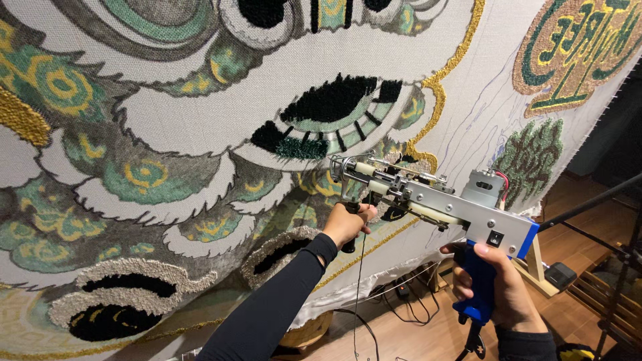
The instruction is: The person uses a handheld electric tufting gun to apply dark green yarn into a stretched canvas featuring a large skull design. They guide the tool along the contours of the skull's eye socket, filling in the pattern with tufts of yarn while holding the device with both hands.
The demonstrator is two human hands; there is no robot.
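Observation:
I hold a tufting gun (435,200) with a silver metal body and a blue grip in both hands. My right hand (498,287) is wrapped around the blue rear handle at the lower right. My left hand (346,222), in a black sleeve, grips the black front handle under the gun's nose. The gun's tip points at a large stretched cloth (200,113) with a tufted pattern in green, yellow, grey, black and white. A thin dark yarn strand (361,281) hangs down from the gun.
The cloth fills the left and the top of the view. A wooden frame foot (538,267) stands on the wooden floor (414,334) at the lower right, with cables (401,294) beside it. A dark stand pole (588,200) crosses at the right.

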